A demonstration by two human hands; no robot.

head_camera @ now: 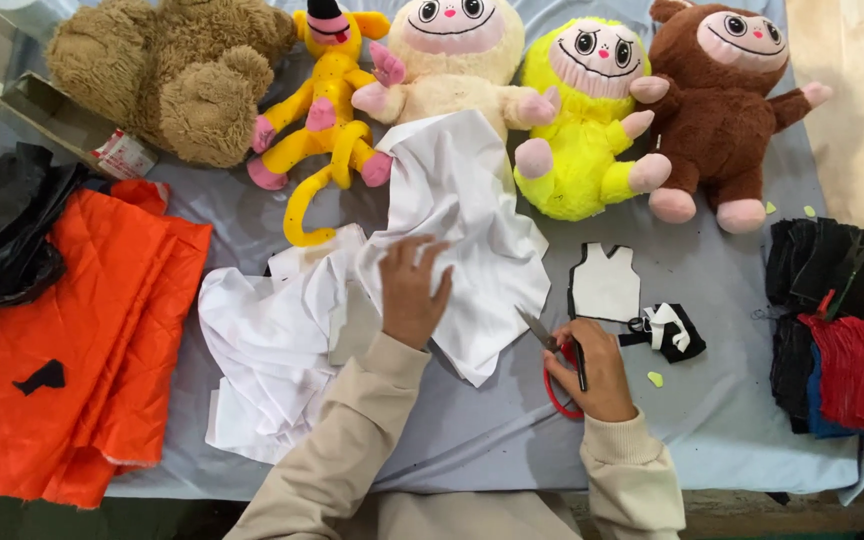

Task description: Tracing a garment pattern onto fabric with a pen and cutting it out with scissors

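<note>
The right hand (600,368) grips red scissors (556,372), fingers curled through the handles. The left hand (410,290) lies flat, fingers spread, on white cloth (472,220) mid-table. Beyond sit a cream plush toy (452,60) and a yellow plush toy (582,130).

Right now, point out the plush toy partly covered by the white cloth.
The cream plush toy: the white cloth drapes over its lower body; the others lie uncovered.

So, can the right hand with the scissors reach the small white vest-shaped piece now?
Probably yes. The right hand holds the red-handled scissors just below and left of the white vest-shaped piece, with only bare table cover between them. The left hand rests on the white cloth, apart.
</note>
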